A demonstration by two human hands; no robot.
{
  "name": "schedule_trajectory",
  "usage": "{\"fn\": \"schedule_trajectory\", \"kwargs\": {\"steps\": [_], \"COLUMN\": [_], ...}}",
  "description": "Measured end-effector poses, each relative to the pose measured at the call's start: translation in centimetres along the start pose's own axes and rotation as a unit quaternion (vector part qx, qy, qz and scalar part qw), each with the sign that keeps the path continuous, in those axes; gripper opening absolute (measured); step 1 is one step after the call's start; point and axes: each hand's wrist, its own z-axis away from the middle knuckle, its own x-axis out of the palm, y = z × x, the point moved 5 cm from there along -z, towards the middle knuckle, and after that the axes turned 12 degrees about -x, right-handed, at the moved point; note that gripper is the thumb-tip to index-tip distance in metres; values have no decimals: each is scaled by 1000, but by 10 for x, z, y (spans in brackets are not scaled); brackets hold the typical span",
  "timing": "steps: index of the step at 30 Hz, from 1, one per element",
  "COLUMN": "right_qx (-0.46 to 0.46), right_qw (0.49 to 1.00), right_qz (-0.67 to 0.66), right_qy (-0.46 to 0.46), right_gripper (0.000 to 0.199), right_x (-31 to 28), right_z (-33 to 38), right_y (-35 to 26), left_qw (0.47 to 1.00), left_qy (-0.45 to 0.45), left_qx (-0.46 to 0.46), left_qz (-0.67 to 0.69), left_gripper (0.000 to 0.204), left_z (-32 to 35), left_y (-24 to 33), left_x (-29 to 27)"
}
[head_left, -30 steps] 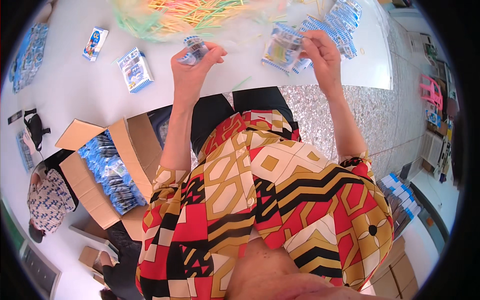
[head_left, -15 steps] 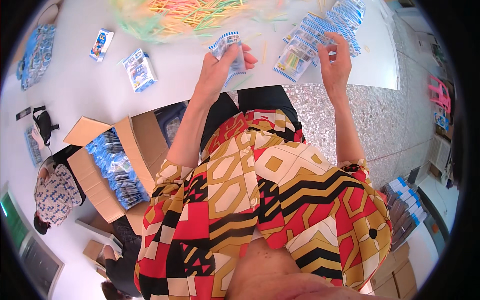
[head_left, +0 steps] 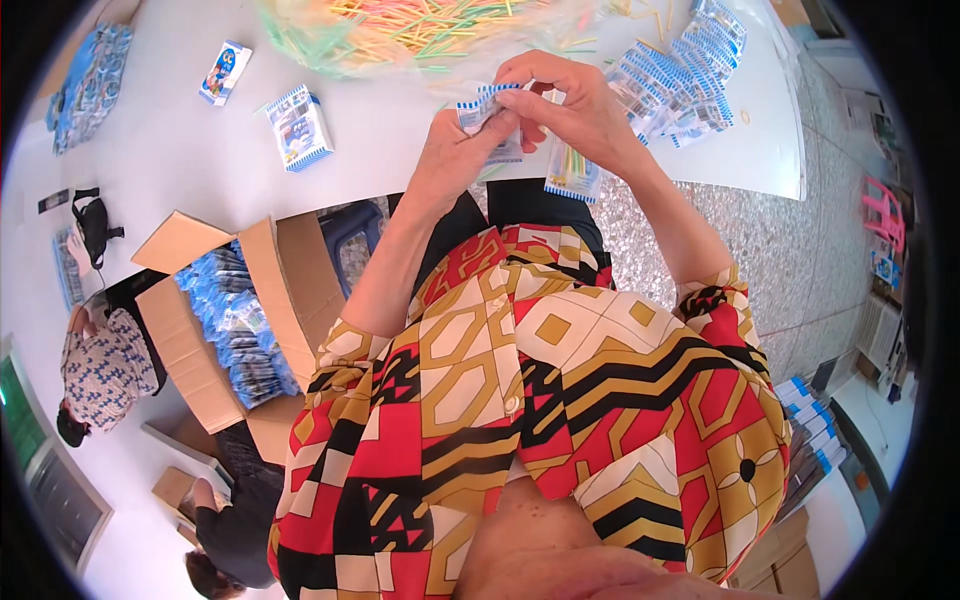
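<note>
Both hands [head_left: 578, 108] have met at one striped packet [head_left: 473, 114].

Bright, even light washes the white table [head_left: 370, 130] almost blank along its left side, where shadows are faint. The thin plastic bag [head_left: 312, 45] at the table's far edge looks hazy and soft. The patterned shirt [head_left: 465, 380] shows crisp, strong colour. Fisheye distortion bows the table's near edge; toward the black rim, the pink plastic chair [head_left: 884, 215] stretches and blurs.
</note>
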Motion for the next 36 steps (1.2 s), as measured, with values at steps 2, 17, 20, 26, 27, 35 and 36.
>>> {"fn": "schedule_trajectory", "kwargs": {"steps": [2, 17, 20, 26, 27, 35, 36], "right_qx": [-61, -172, -173, -212, -230, -259, -262], "right_qw": [996, 849, 836, 833, 837, 798, 783], "right_qz": [65, 500, 520, 507, 493, 534, 553], "right_qy": [7, -25, -42, -65, -66, -106, -108], "right_gripper": [18, 46, 44, 35, 31, 28, 34], "right_x": [-4, -9, -11, -14, -15, -18, -22], "right_z": [-2, 76, 71, 63, 61, 48, 46], "right_y": [4, 52, 44, 54, 56, 47, 39], "left_qw": [1000, 995, 995, 997, 998, 998, 999], "left_qy": [7, 88, 90, 69, 63, 54, 50], "left_qx": [14, 17, 17, 16, 12, 15, 15], "left_qz": [-11, 40, 38, 35, 28, 14, 14], "left_gripper": [23, 23, 23, 24, 24, 25, 25], "left_z": [1, 3, 6, 4, 4, 2, 3], "left_y": [-1, -18, -19, -30, -30, -33, -32], "left_x": [-2, -28, -26, -14, -11, -6, -6]}}
